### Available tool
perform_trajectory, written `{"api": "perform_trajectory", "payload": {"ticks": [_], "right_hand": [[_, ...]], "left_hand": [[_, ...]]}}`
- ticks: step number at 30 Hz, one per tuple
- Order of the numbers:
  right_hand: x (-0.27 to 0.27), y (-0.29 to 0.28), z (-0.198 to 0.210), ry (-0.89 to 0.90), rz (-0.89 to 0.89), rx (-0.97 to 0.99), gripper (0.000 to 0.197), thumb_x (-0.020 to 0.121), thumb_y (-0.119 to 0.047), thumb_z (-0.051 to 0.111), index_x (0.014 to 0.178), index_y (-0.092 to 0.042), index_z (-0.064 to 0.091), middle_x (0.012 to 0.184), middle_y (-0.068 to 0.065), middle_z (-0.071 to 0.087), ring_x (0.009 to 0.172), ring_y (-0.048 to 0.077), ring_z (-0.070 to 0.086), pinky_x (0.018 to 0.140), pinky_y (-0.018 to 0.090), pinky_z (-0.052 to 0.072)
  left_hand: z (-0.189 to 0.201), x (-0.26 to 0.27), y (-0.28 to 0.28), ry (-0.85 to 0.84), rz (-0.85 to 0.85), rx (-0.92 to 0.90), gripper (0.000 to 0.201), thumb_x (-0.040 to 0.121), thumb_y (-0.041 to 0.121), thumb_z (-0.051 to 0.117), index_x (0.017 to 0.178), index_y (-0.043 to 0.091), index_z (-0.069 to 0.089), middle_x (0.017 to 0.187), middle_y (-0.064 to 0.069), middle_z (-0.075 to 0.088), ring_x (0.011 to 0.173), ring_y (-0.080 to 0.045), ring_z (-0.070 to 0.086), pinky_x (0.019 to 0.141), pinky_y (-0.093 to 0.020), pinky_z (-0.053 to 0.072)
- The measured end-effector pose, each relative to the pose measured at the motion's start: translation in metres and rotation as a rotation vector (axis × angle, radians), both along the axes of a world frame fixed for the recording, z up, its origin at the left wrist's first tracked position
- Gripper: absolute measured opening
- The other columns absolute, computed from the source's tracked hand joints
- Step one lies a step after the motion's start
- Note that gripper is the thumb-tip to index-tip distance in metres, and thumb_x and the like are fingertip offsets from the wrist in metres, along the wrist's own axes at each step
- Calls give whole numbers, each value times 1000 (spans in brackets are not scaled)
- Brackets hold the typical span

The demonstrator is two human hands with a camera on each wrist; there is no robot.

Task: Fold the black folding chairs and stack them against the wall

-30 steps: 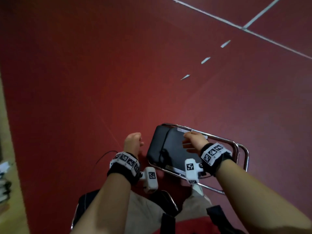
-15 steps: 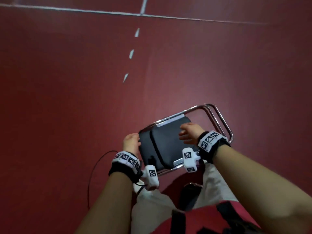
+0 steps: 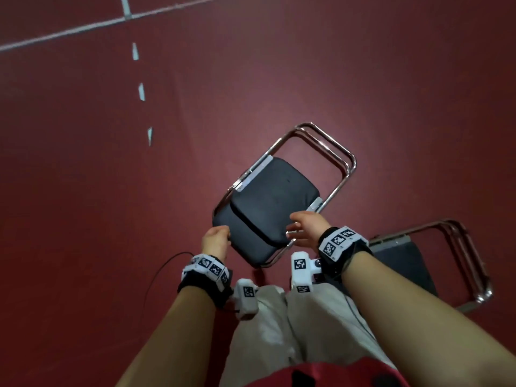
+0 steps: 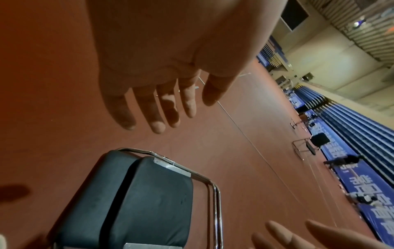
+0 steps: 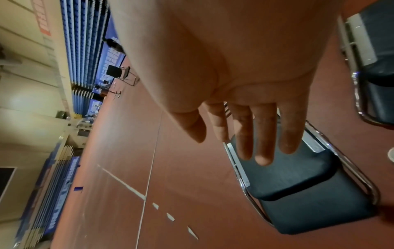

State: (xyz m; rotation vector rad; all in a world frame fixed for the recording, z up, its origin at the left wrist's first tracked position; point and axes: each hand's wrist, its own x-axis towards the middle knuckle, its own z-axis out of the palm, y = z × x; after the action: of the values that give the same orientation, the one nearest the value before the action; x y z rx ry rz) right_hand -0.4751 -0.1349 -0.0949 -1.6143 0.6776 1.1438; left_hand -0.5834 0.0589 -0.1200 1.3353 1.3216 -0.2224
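Both hands stand at the near end of the folded chair [image 3: 268,208], which is right in front of the person on the red floor [image 3: 111,191], its long axis running away from the body and a little to the right. The left hand [image 3: 215,241] touches the near-left corner of the black pad and the right hand [image 3: 305,229] the near-right edge; the wrist views show fingers straight and loose, clamped on nothing. One more chair [image 3: 418,261] lies just beside, at the right.
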Motion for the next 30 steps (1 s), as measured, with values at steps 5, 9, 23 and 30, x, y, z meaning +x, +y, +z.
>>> {"api": "perform_trajectory", "payload": {"ticks": [5,9,23,30], "right_hand": [[-26,-32,-52,58,-60,-24,8,96,-23,51,97,-17,56,82,9,62,65,23,59,60,28,44],[-48,-56,-107,118,-111,-31,9,98,-22,51,94,-17,56,79,8,63,67,23,61,60,29,46],[-95,-66,-366,209,-302,1,9,101,-20,46,95,-20,54,79,4,59,67,19,60,65,29,46],[-120,-39,-517,201,-377,-39,17,100,-21,48,86,-13,54,77,3,59,70,18,60,71,34,50]], "left_hand": [[-46,-2,-23,74,-62,-6,24,92,18,54,68,17,54,83,-11,55,78,-21,48,66,-33,33],[-93,-18,-52,91,-88,-12,26,95,13,52,69,18,50,86,-13,50,78,-22,43,61,-31,32],[-343,-71,-67,200,-20,-3,13,93,18,55,82,23,61,84,-2,62,81,-22,56,64,-29,38],[-490,-83,-33,196,-49,-47,5,97,16,52,100,15,56,79,-3,54,61,-15,55,36,-17,39]]}}
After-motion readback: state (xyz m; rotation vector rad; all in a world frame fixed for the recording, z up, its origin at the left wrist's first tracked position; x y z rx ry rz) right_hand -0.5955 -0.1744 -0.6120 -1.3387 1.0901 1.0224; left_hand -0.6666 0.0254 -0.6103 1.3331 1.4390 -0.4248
